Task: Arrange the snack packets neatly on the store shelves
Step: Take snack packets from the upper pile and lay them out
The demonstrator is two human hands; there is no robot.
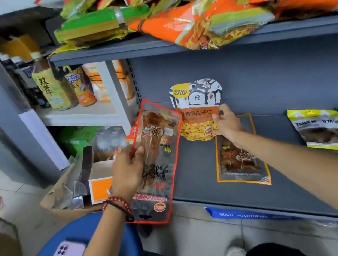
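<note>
Left hand [128, 169] grips red-edged clear packet [157, 143] centre-left, just off the lower shelf [193, 168]; right hand [227, 123] pinches seed-kernel pouch [197, 104] upright at frame centre. Both look light, slick, floppy: I'd grip the sealed edges, not the belly

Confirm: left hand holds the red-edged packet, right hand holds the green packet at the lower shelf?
Wrong on one point: the right hand grips the white-and-orange seed pouch, not the green packet. The left hand does hold the red-edged packet. The head view shows it.
</note>
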